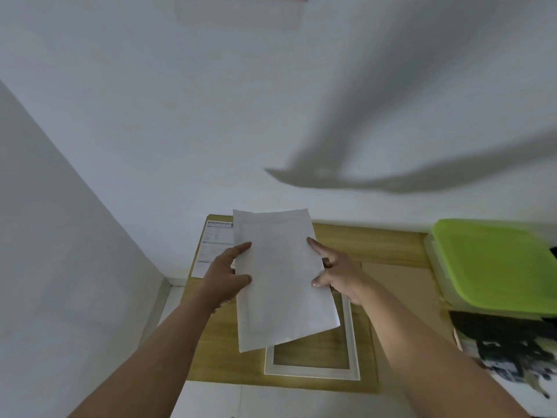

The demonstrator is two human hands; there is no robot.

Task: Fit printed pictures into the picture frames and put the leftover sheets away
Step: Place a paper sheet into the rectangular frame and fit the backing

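Note:
I hold a small stack of white sheets [281,279] upright above the wooden table [355,239], blank backs toward me. My left hand [224,277] grips the stack's left edge and my right hand [336,274] grips its right edge. Below the sheets a white picture frame [352,342] lies flat on the table, its upper part hidden by the paper. A brown backing board [401,297] lies to the right of the frame. At the right edge a printed picture [509,354] with dark ink shapes lies on the table.
A clear plastic box with a green lid [494,263] stands at the table's right rear. A printed specification sheet [212,245] lies at the back left corner. White walls close in behind and on the left. Pale floor [271,401] shows below the table's near edge.

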